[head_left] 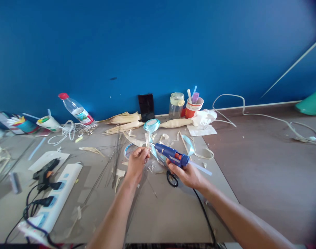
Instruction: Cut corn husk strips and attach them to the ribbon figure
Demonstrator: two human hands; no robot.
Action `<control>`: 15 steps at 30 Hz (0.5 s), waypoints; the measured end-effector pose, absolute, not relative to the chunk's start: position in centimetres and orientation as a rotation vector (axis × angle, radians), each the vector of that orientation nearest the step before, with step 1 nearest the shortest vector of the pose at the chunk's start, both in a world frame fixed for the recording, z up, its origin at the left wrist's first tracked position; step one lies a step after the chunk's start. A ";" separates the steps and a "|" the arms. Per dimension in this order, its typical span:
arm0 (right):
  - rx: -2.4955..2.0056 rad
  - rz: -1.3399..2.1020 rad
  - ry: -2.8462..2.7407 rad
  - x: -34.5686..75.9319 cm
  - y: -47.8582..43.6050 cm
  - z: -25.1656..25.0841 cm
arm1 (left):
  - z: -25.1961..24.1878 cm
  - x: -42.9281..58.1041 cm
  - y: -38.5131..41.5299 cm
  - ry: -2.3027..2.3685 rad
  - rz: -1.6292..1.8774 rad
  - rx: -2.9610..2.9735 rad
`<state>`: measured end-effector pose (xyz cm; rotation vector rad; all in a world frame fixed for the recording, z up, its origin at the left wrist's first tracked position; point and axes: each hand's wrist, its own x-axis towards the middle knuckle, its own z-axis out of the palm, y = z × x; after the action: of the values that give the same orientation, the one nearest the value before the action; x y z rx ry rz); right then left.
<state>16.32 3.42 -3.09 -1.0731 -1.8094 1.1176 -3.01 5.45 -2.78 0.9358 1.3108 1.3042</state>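
Observation:
My right hand (186, 173) is closed around a blue hot glue gun (170, 152), and a translucent glue stick (202, 168) sticks out of its back end. The gun's nozzle points left, close to a pale narrow strip (147, 140) that looks like corn husk. Fingertips of my left hand (138, 160) pinch the lower end of that strip, which stands upright. A thin wire seems to run down below this hand. Behind the strip lies a roll of light blue ribbon (151, 125). Black scissors handles (172, 178) show beneath my right hand.
Dried husks (124, 121), thin wires (118, 155) and scraps litter the table. A white power strip (62, 193) and a black glue gun (46, 173) lie left. Along the blue wall stand a bottle (79, 112), phone (146, 107), clear jar (176, 105) and red cups (193, 109).

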 end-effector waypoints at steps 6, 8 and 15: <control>-1.115 1.019 -1.910 15.9 3.5 -2.6 | -3.2 -3.2 5.5 1.294 1.309 0.942; -1.132 0.992 -1.922 15.8 3.6 -2.6 | -3.3 -3.3 5.5 1.287 1.305 0.948; -1.167 0.953 -1.935 15.6 3.7 -2.5 | -3.4 -3.2 5.4 1.307 1.307 1.001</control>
<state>15.59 3.65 -2.55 -1.1673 -1.9346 0.9529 -3.19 5.45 -3.37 1.0006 1.3073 1.3073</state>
